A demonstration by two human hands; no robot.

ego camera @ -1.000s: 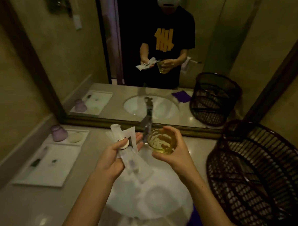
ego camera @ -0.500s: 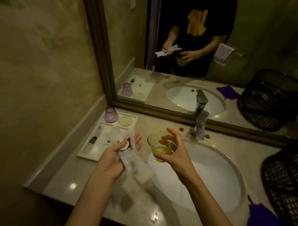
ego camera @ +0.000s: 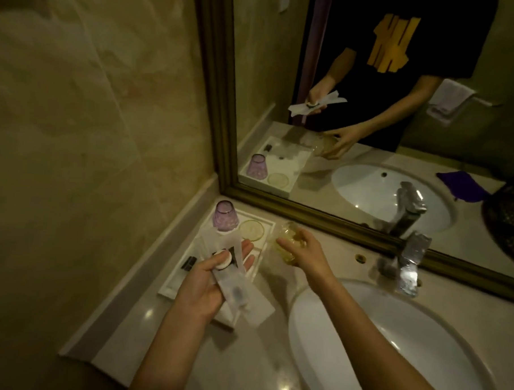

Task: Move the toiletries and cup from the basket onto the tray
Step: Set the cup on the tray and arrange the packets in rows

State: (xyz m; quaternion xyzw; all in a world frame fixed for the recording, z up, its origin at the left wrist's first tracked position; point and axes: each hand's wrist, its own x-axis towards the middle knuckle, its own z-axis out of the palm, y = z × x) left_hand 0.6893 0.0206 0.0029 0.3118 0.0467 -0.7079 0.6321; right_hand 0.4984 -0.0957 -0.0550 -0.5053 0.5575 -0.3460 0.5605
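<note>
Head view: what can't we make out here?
- Yellow cup: motion-blurred in the right hand; its tilt is unclear.
- Sachets in the left hand: print too small and dim to read.
- Tray: its near part hidden by the left hand and sachets.
- Basket: seen only as a reflection in the mirror, cut off by the right edge; contents unknown.

beige stone counter, white tray on it, sunken basin
</note>
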